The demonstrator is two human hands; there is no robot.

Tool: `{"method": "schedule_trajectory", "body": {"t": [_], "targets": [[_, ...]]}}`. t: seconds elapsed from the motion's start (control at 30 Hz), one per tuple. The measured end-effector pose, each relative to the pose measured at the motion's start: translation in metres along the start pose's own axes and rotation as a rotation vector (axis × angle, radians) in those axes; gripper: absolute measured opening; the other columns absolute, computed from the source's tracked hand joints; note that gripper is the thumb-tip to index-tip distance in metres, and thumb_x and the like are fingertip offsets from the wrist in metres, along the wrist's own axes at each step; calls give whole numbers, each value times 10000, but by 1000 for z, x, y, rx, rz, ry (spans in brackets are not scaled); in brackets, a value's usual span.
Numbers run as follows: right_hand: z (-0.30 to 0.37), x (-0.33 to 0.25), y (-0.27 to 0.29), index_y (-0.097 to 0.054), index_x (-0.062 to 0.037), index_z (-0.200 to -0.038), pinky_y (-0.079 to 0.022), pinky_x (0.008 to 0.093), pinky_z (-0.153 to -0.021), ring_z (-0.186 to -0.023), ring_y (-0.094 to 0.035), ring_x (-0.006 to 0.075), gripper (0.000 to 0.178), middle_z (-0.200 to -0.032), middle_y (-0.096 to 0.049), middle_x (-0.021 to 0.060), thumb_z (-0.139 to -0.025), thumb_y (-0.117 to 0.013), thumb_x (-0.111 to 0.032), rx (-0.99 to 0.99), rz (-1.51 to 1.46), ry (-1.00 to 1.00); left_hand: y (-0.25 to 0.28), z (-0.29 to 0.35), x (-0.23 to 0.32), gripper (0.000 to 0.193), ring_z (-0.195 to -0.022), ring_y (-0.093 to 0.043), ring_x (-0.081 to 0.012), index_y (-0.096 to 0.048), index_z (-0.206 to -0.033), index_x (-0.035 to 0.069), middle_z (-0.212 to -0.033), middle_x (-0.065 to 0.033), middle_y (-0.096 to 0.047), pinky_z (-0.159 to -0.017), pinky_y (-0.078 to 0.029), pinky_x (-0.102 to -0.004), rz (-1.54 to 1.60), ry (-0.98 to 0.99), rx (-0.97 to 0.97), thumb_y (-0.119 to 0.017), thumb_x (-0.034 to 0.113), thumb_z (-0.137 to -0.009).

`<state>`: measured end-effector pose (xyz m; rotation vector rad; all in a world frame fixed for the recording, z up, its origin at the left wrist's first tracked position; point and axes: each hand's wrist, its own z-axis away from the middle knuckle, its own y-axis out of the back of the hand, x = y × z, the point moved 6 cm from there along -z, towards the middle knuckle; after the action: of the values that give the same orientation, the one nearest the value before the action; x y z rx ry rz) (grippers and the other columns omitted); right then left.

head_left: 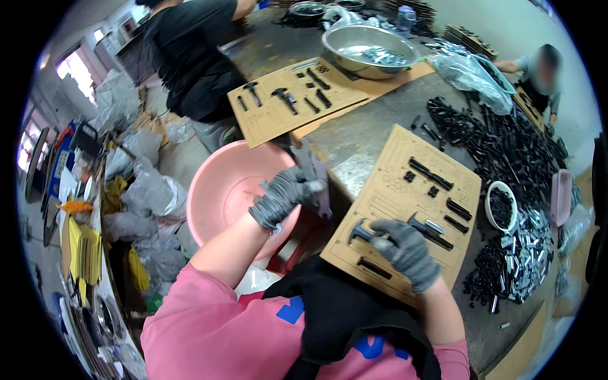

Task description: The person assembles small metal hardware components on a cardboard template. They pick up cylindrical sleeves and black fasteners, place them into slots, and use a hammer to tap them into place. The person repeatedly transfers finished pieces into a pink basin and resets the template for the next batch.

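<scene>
My left hand [280, 195], in a grey knit glove, is closed around flat grey metal pieces [306, 159] with forked ends, like open-end wrenches. It is above the rim of a pink plastic basin [209, 183]. My right hand [408, 253], gloved alike, rests over a brown board [386, 166] with printed outlines. Its fingers bend around a dark T-shaped part [361, 232], whose stem they partly hide. A second T-shaped part [430, 233] with a silver sleeve [434, 225] lies beside it. Black rods [430, 173] and small black blocks [433, 191] sit on the board.
Another laid-out board [259, 126] and a steel bowl [370, 50] stand farther back. Heaps of black parts [487, 149] and silver sleeves [525, 247] cover the right side around a white tub [501, 206]. One person [190, 57] stands at far left, another [538, 82] at far right.
</scene>
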<state>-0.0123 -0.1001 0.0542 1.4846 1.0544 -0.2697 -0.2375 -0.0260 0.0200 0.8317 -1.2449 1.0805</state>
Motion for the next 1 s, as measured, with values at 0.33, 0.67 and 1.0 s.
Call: {"method": "schedule_trajectory", "body": {"t": [0.33, 0.67, 1.0], "targets": [[19, 32, 20, -579, -31, -952, -468, 263, -545, -589, -572, 154, 184, -703, -596, 87, -819, -528, -147, 104, -353, -412, -132, -25, 15, 262, -833, -537, -131, -586, -970, -2, -865, -64, -604, -772, -421, -278, -207, -49, -305, -492, 222, -871], [13, 13, 26, -512, 23, -1059, -480, 346, -705, -847, -568, 272, 346, -915, -567, 167, -818, -501, -224, 242, 548, -28, -190, -28, -22, 309, -862, -556, -208, -453, -1094, 39, -942, -99, -561, -771, -484, -334, 713, 195, -168, -530, 217, -854], [62, 116, 154, -597, -99, -940, -475, 333, -756, -912, -573, 244, 207, -955, -603, 101, -762, -588, -206, 387, 423, -308, -121, -129, 9, 231, -471, -444, -97, -488, -1024, 71, -634, -10, -442, -379, -381, -224, 325, 187, 68, -424, 241, -881]]}}
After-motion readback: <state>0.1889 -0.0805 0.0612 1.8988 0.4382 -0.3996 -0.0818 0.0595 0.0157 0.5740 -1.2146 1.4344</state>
